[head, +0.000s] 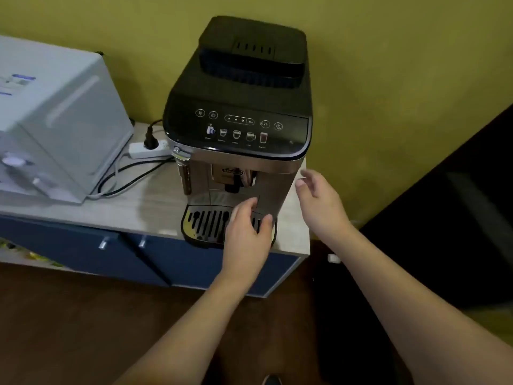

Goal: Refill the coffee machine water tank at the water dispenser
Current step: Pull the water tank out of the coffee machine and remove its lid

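The left hand, fingers loosely spread and empty, hovers over the slotted drip tray of the black-and-silver coffee machine. The right hand hangs open beside the machine's right flank.

The light is dim and warm, giving the wall a muddy yellow-green cast; the floor falls into deep brown shadow, and the right side is nearly black; a soft sheen lies on the coffee machine top and control panel, with small bright glints on its drip tray grille; the tabletop shows a pale patch of reflected light; the white appliance at left is smeared and soft; wide-angle bending curves the edges; overall detail is grainy and slightly blurred.
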`<state>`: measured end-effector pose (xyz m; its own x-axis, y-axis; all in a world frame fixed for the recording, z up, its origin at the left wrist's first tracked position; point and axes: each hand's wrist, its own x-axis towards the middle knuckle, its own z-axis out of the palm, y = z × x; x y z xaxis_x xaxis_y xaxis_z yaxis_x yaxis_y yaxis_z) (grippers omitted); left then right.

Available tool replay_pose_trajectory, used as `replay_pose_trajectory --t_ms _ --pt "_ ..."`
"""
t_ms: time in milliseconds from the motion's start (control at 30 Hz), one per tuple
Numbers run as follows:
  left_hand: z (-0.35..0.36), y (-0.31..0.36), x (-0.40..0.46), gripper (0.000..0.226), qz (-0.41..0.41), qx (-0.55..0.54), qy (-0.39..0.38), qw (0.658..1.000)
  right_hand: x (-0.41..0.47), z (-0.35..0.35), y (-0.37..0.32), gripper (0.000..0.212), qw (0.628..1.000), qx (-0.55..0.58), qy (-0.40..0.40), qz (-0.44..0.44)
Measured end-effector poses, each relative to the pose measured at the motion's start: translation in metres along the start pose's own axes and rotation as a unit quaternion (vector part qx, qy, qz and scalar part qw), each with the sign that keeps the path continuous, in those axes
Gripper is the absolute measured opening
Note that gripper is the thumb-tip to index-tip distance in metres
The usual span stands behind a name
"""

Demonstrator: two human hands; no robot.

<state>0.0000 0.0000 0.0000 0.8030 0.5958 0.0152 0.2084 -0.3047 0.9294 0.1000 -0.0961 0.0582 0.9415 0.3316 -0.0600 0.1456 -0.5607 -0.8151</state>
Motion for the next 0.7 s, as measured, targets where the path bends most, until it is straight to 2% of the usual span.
replay_pose_trajectory --t_ms 200,367,533,600,633,700 --pt "0.042 -0.010 0.031 0.034 -0.031 0.064 0.064 0.995 0.036 0.001 0.006 0.037 0.995 -0.070 -0.048 -0.052" --pt "0.062 -0.022 0.042 0.058 -0.036 0.062 0.097 0.993 0.048 0.008 0.017 0.027 0.988 -0.116 -0.064 -0.085" --pt "0.077 -0.029 0.045 0.062 -0.032 0.064 0.126 0.989 0.048 0.010 0.023 0.030 0.981 -0.141 -0.079 -0.106" --pt "0.081 -0.024 0.041 0.052 -0.065 -0.001 0.129 0.990 0.052 0.009 0.025 0.031 0.976 -0.163 -0.076 -0.119" --pt "0.082 -0.018 0.040 0.042 -0.097 -0.084 0.126 0.984 0.054 0.009 0.026 0.032 0.975 -0.170 -0.074 -0.122" --pt "0.086 -0.013 0.041 0.030 -0.147 -0.184 0.142 0.961 0.055 0.010 0.027 0.034 0.974 -0.177 -0.073 -0.118"
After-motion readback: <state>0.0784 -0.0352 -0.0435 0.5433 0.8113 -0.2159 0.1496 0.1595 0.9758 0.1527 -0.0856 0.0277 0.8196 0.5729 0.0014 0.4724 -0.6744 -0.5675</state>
